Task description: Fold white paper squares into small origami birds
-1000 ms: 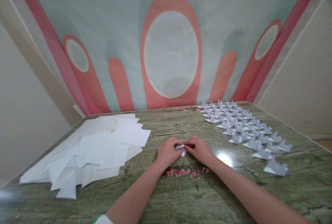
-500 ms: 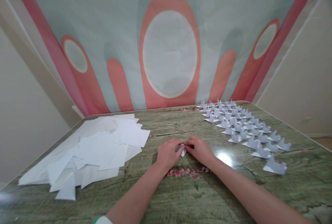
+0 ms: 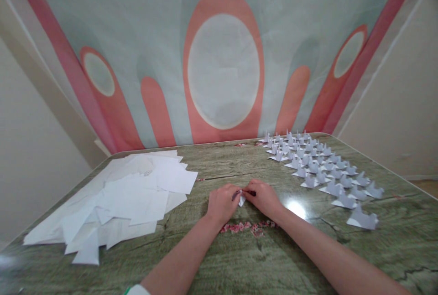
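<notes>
A small folded piece of white paper [image 3: 241,200] is pinched between my two hands at the middle of the table, its pointed lower end showing below my fingers. My left hand [image 3: 222,200] grips it from the left, thumb and fingers closed on it. From the right, my right hand [image 3: 263,197] holds its upper part with fingertips pressed together. My fingers hide most of the paper, so its exact folded form is not clear.
Loose white sheets [image 3: 137,194] lie in an overlapping pile on the left. Rows of white folded paper birds [image 3: 313,167] stand at the right, the nearest bird [image 3: 362,219] closest to my right forearm. Behind the wood-patterned table [image 3: 219,163] hangs a printed backdrop [image 3: 224,71].
Both hands stay in nearly the same place on the folded paper. My fingers have shifted only very slightly.
</notes>
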`<state>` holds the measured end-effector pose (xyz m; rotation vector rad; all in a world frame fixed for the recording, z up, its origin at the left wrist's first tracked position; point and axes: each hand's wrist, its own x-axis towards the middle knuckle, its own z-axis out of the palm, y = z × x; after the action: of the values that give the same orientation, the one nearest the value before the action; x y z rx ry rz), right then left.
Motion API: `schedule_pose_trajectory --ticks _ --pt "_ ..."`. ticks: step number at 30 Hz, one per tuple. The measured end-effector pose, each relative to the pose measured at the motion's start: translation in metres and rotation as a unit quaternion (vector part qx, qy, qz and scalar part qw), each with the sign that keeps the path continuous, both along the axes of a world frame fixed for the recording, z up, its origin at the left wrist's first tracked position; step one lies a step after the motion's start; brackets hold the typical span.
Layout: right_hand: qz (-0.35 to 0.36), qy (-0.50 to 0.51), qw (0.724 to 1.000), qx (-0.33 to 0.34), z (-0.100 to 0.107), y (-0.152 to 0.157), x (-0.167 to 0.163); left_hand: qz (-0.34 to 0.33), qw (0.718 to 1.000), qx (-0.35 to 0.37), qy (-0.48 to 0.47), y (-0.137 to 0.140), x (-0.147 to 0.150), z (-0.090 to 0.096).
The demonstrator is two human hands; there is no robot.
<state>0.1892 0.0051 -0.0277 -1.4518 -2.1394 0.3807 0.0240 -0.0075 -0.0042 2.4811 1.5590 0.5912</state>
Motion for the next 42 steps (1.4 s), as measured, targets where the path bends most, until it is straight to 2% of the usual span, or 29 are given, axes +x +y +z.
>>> schedule_pose_trajectory --ticks 11,27,42 --pt "0.006 0.008 1.0 -0.001 0.0009 -0.0008 0.001 -0.014 1.0 0.013 0.023 -0.0011 0.0012 0.0006" --pt "0.019 0.031 0.999 -0.013 -0.0025 0.0027 0.0027 -0.007 0.999 0.029 0.013 -0.0006 0.0003 -0.0036" --pt "0.022 0.033 0.999 -0.006 -0.0025 0.0016 0.0029 -0.032 0.999 0.042 0.012 0.002 -0.0006 -0.005"
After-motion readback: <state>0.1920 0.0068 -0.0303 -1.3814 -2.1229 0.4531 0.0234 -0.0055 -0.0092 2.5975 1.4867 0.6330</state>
